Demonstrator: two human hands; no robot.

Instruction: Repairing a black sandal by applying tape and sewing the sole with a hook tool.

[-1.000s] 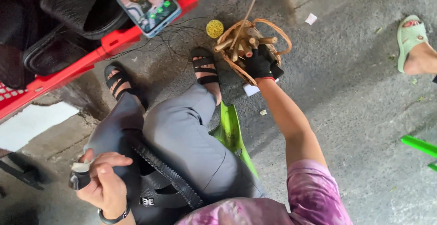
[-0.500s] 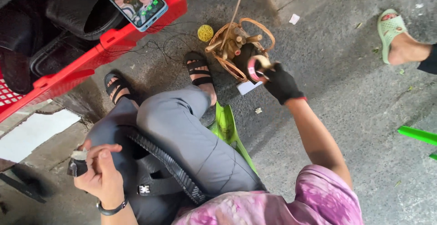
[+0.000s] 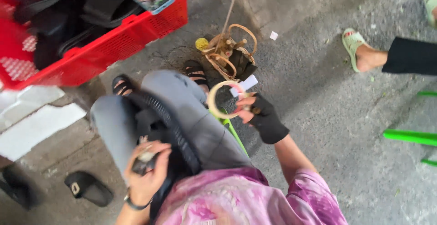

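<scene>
Holding a pale cane ring (image 3: 224, 100) above the knee, gloved right hand (image 3: 261, 116) pinches its rim while left hand (image 3: 148, 177) clasps a small dark tool (image 3: 142, 161) (blurred); next move likely calls for bringing both together.

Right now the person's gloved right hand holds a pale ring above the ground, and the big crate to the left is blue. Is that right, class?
Not quite. The crate is red, not blue, as the head view shows. The rest stands: the gloved right hand holds the pale ring above the ground.
</scene>
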